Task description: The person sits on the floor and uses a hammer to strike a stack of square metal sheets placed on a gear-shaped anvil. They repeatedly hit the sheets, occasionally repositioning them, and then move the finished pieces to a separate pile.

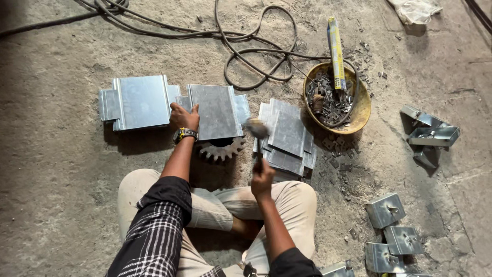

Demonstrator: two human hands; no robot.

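Observation:
I sit cross-legged on a concrete floor. My left hand (183, 117) presses on the left edge of a bent sheet-metal plate (218, 110) that rests on a rusty gear wheel (221, 149). In my right hand (262, 179) is a hammer (257, 131), raised and blurred, its head just right of that plate. A second, similar plate (138, 101) lies to the left. On the right, a stack of such plates (288, 137) sits on the floor.
A yellow bowl (362, 109) holds small metal parts and a yellow-and-blue tube (335, 51). Cables (246, 46) loop across the floor behind. Small folded metal brackets lie at the right (430, 134) and lower right (392, 228). Metal scraps litter the floor near the bowl.

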